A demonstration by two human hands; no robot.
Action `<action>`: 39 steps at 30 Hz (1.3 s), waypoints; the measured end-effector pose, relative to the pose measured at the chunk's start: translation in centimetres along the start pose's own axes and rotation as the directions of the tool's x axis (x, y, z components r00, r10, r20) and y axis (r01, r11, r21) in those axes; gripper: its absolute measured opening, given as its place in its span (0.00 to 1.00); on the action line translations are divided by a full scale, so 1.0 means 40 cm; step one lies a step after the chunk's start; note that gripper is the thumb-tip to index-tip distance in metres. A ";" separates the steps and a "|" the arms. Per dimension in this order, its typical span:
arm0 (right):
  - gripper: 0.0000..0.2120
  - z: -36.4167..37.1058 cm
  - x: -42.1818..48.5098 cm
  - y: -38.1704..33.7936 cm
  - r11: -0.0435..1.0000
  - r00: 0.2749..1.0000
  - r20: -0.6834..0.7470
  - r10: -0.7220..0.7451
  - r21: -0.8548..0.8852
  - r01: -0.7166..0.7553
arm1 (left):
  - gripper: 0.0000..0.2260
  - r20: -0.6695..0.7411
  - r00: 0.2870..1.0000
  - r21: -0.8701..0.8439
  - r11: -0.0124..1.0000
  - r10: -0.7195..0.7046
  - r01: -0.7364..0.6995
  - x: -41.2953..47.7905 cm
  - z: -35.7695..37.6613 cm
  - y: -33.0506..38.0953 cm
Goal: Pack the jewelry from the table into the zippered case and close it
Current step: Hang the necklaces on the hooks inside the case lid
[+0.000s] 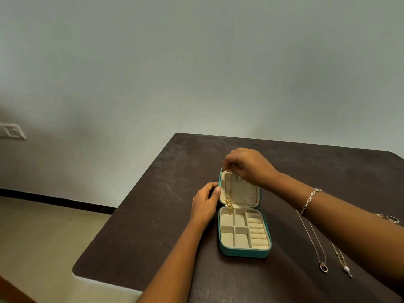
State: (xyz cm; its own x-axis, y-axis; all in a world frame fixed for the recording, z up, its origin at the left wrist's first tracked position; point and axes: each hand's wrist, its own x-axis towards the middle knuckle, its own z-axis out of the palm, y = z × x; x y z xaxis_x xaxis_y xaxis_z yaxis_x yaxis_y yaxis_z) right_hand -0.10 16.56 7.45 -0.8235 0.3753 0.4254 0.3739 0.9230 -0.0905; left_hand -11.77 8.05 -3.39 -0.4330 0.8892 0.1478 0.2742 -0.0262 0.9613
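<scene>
Teal zippered case sits open on the dark counter, lid standing upright at the far side. Right grip is above the lid's top edge, fingertips pinching the upper end of a gold chain necklace. The chain hangs straight below that grip, down the left side of the cream lid lining, with its pendant end at the hinge line. Left grip grasps the lid's left edge, thumb on the inner rim just left of the chain. Nearer than both grips, the base shows four square compartments, nothing in them, and ring rolls down their right side. Bracelet on the right wrist. Under the right forearm, well to the right of the case, on the counter: red-pendant necklace, pearl-drop necklace beside it, and rings past the forearm at the frame edge.
</scene>
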 end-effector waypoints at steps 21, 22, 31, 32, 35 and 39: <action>0.13 0.069 -0.033 0.049 0.859 0.932 -0.092 -0.351 -0.427 0.282 | 0.08 0.007 0.997 -0.066 0.995 0.074 -0.074 -0.005 0.000 0.008; 0.12 0.070 -0.033 0.049 0.871 0.934 -0.119 -0.337 -0.415 0.261 | 0.08 0.012 0.997 -0.075 0.994 0.081 -0.080 -0.007 -0.001 0.010; 0.07 0.065 -0.028 0.044 0.990 0.962 -0.255 -0.099 -0.126 0.068 | 0.09 0.013 0.994 -0.090 0.990 0.110 -0.109 -0.011 -0.003 0.009; 0.07 0.064 -0.029 0.043 0.992 0.963 -0.252 -0.093 -0.107 0.068 | 0.09 0.012 0.994 -0.095 0.989 0.111 -0.109 -0.011 -0.004 0.010; 0.07 0.058 -0.033 0.041 0.995 0.963 -0.258 -0.084 -0.067 0.069 | 0.09 0.014 0.994 -0.111 0.989 0.104 -0.102 -0.012 -0.004 0.013; 0.09 0.048 -0.048 0.033 0.990 0.957 -0.263 -0.122 -0.099 0.099 | 0.10 0.014 0.993 -0.119 0.986 0.116 -0.114 -0.015 -0.003 0.019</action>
State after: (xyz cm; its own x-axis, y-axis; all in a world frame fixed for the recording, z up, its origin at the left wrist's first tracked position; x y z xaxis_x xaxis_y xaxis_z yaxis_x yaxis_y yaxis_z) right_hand 1.17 17.23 4.80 -0.7216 0.2240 0.6551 0.3306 0.9429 0.0417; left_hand -11.42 7.45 -2.74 -0.3866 0.8862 0.2554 0.2175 -0.1815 0.9590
